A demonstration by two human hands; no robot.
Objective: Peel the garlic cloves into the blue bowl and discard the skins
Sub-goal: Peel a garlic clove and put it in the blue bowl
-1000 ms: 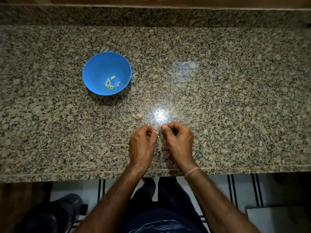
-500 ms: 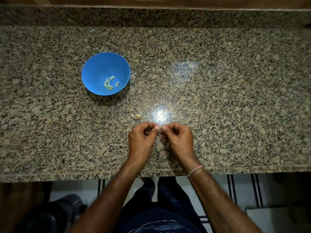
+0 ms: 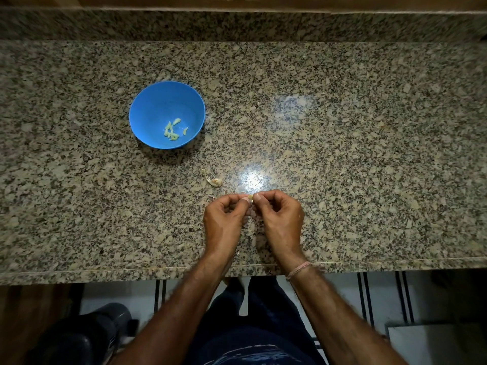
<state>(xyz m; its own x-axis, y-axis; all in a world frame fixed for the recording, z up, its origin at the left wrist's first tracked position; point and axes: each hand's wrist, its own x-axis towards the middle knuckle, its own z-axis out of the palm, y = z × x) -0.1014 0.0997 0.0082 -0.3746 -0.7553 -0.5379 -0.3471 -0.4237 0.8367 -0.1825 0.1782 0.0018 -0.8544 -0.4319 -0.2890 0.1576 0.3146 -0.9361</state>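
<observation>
Between both hands (image 3: 224, 223) (image 3: 281, 219), pinched, sits the garlic clove (image 3: 250, 198).

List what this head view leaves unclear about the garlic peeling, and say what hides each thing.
Garlic clove: head view, only a sliver shows between the pinching left hand and right hand; remaining skin cannot be judged.
Peeled cloves in the blue bowl: head view, too small and bunched to count.
Dark object at lower left: head view, dim, cut off by the bottom edge.
</observation>
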